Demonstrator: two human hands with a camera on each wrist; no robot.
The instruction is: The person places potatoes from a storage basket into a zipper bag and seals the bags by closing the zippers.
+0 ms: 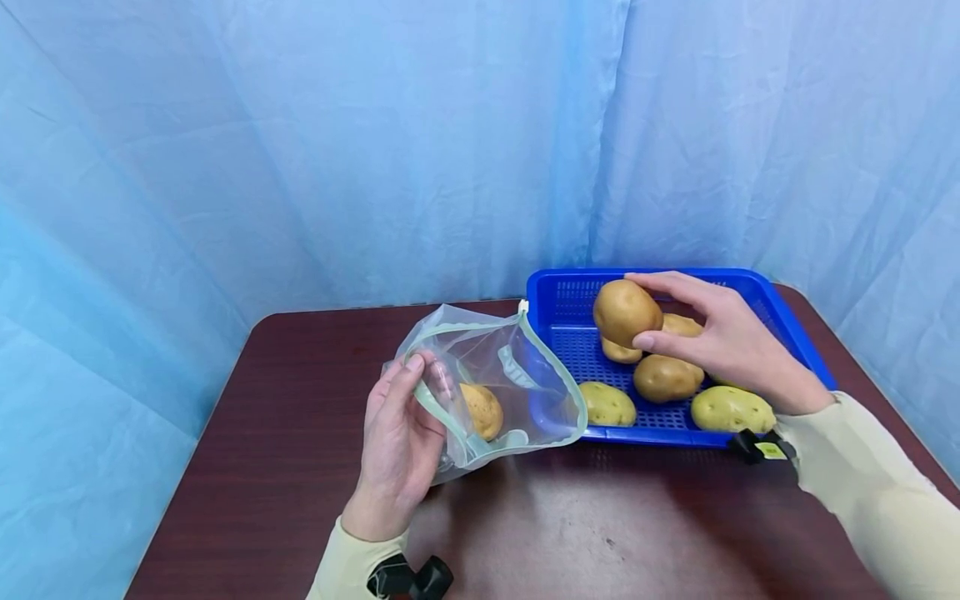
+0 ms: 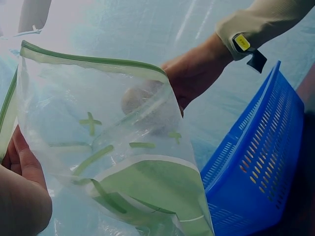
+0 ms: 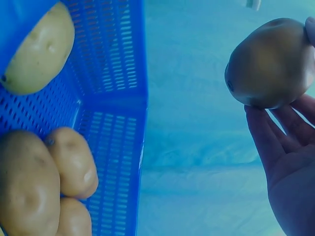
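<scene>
Firm, weighty potato (image 1: pixel 627 312) clasped round its middle in right grip (image 1: pixel 720 342); limp, slippery bag (image 1: pixel 495 383) pinched at rim by left grip (image 1: pixel 397 442).

The potato (image 1: pixel 627 312) between the right hand's fingers (image 1: pixel 660 340) has matt, faintly pitted tan skin; the basket (image 1: pixel 787 321) beneath those fingers is glossy blue plastic, perforated all over; the bag (image 1: pixel 517 375) pinched by the left hand's fingers (image 1: pixel 411 367) is thin, clear, crinkled plastic film with a pale green zip edge; the counter (image 1: pixel 285 433) is dark, wood-grained, slightly shiny; behind hangs smooth blue cloth (image 1: pixel 300 150).
</scene>
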